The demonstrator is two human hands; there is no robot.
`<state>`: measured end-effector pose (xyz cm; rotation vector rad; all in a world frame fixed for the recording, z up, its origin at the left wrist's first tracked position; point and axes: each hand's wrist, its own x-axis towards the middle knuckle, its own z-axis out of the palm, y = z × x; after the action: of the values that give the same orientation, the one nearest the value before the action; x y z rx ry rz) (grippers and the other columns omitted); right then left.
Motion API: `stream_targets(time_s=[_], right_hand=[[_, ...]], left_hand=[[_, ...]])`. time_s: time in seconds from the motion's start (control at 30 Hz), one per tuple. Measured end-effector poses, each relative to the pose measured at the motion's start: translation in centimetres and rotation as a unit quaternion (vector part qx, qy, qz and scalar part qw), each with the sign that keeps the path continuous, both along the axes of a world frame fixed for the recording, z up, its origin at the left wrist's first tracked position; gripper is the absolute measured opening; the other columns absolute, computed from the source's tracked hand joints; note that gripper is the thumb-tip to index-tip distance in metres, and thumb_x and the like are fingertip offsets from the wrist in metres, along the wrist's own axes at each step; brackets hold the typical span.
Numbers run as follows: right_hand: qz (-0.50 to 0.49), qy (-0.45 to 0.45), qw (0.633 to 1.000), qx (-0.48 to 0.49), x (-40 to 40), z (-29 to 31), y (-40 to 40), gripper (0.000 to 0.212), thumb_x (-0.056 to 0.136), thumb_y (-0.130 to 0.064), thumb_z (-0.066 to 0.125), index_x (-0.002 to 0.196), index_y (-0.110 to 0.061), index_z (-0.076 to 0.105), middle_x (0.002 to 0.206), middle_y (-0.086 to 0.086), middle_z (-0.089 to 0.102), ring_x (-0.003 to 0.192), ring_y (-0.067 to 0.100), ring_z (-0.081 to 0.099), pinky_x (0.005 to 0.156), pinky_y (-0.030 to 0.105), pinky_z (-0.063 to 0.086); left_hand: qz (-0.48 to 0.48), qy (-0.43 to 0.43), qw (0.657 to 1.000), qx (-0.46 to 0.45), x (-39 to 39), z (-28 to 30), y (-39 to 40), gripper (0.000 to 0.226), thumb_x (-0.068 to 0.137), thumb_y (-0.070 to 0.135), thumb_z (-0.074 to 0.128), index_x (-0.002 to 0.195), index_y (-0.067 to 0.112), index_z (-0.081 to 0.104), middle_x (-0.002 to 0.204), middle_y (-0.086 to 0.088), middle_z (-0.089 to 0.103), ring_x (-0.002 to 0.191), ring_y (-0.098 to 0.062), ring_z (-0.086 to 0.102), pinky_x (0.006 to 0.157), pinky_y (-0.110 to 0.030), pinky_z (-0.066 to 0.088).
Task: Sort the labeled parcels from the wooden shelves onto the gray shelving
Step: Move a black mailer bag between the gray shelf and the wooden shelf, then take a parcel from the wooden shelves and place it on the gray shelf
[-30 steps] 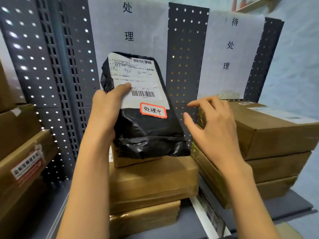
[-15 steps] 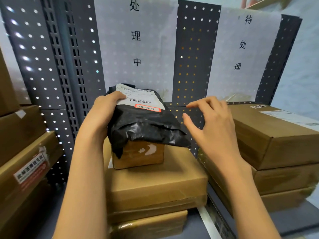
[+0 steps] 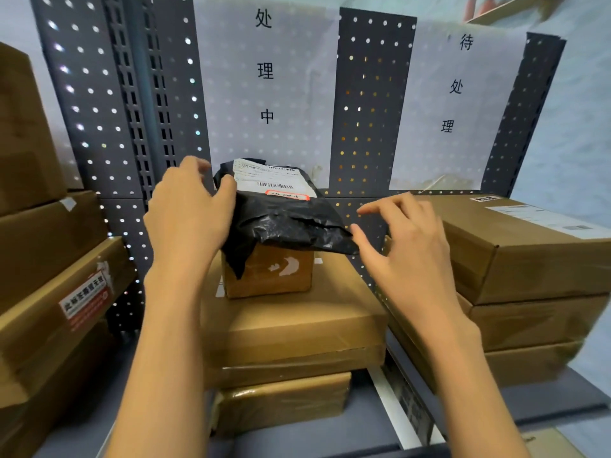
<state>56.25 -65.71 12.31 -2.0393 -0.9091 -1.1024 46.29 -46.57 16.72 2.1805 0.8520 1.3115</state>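
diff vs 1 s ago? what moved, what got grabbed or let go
The black parcel went from upright in the left hand down flat onto the small box under the 处理中 sign. The left hand has opened, its thumb still at the parcel's edge. The right hand stayed open beside it, holding nothing. The box stacks have not moved.

Left hand (image 3: 190,213) released black parcel (image 3: 284,219) — now resting atop small box (image 3: 274,276).
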Motion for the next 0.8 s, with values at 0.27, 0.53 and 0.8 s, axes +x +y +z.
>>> stream_targets(time_s=[0.27,0.53,0.8], right_hand=[[-0.009,0.007,1.000,-0.003,-4.4,-2.3,-3.0,0.016,0.087,-0.026,0.065,0.101,-0.017,0.065,0.096,0.002,0.060,0.091,0.024,0.052,0.077,0.032,0.033],[0.031,0.020,0.999,-0.031,-10.7,-7.0,-6.7,0.021,0.087,-0.029,0.058,0.101,-0.016,0.065,0.097,0.001,0.060,0.091,0.023,0.053,0.078,0.034,0.038],[0.105,0.019,0.993,-0.042,-19.9,-10.4,-8.5,0.020,0.086,-0.026,0.061,0.101,-0.015,0.065,0.095,0.002,0.059,0.089,0.024,0.052,0.079,0.037,0.040]], left_hand=[[-0.053,-0.050,0.986,0.151,-5.4,-3.2,-4.5,0.034,0.090,0.036,0.053,0.117,0.016,0.061,0.110,-0.001,0.064,0.102,-0.025,0.059,0.084,-0.043,0.048],[-0.015,-0.002,0.979,0.201,-13.1,-9.6,-9.6,0.024,0.088,0.032,0.052,0.101,0.016,0.064,0.093,-0.001,0.064,0.086,-0.022,0.057,0.069,-0.031,0.038],[0.083,0.048,0.978,0.185,-24.5,-14.2,-13.7,0.019,0.084,0.028,0.056,0.094,0.015,0.065,0.088,-0.002,0.064,0.081,-0.029,0.059,0.067,-0.036,0.043]])
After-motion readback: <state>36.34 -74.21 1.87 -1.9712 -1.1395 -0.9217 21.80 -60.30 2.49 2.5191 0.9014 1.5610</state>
